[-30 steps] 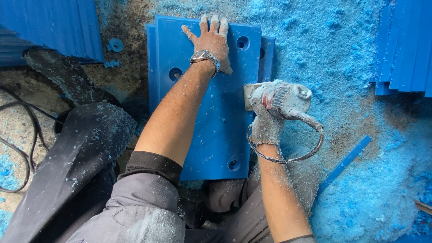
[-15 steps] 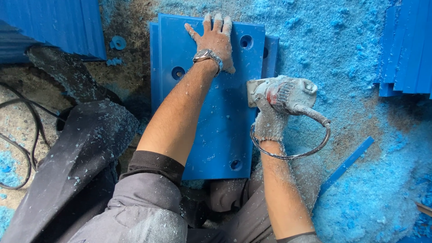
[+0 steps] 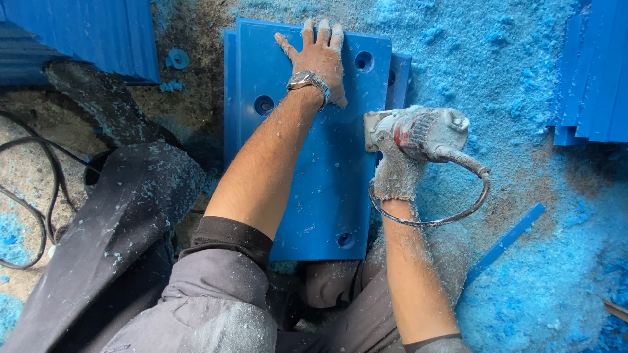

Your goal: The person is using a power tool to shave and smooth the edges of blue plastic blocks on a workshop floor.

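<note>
Head view, left fingers (image 3: 320, 33) flat on blue plate (image 3: 314, 163)

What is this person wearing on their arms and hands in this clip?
The left hand is bare and dusted with pale shavings, with a metal wristwatch at the wrist. The left arm's dark grey sleeve is pushed up past the elbow and ends in a black cuff. The right hand wears a light knitted work glove caked in dust; its forearm is bare and dusty.

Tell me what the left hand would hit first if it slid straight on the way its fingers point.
The left hand lies flat on the blue plate, fingers toward its far edge. Past that edge, probably only blue shavings on the ground.
</note>
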